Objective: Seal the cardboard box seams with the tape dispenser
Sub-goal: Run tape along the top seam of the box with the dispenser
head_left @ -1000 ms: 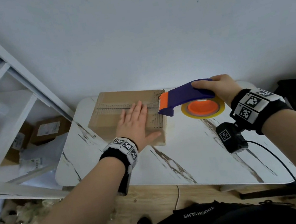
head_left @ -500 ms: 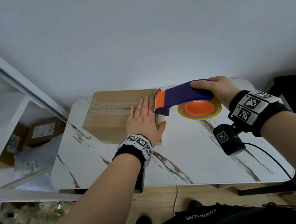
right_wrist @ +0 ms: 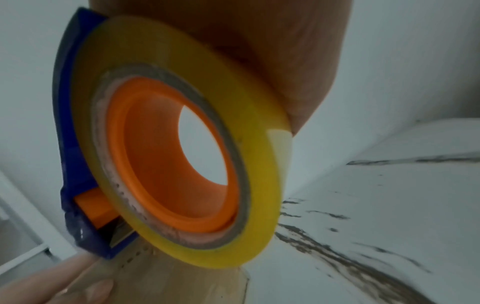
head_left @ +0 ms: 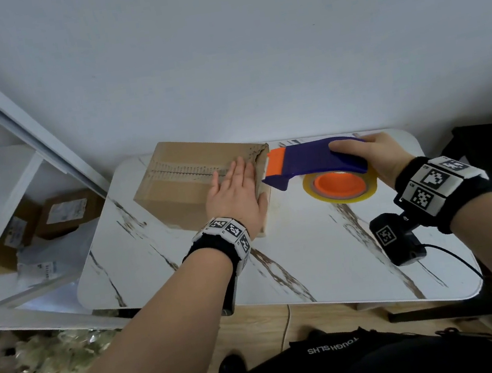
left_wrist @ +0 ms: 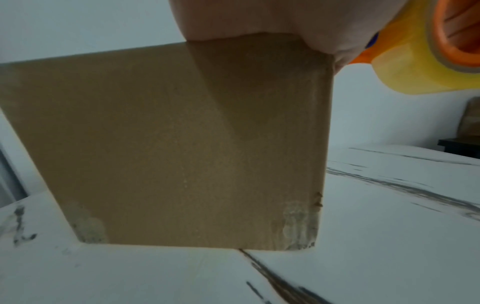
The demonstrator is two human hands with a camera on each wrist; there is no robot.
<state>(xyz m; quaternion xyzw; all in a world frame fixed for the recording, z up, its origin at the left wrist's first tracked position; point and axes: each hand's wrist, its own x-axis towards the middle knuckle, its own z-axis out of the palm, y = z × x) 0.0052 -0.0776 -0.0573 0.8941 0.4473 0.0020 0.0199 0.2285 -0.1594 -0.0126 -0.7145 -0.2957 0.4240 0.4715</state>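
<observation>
Marble-patterned table [head_left: 329, 263] seen from above. Nearest, the left hand [head_left: 236, 197] lies flat, fingers straight, on the top of the cardboard box [head_left: 180, 180] at its right end. The box stands on the table's far left part. Just right of the box, the right hand [head_left: 371, 155] grasps the tape dispenser [head_left: 314, 160], its orange front end at the box's right edge, its yellowish tape roll [head_left: 340, 186] above the table.
</observation>
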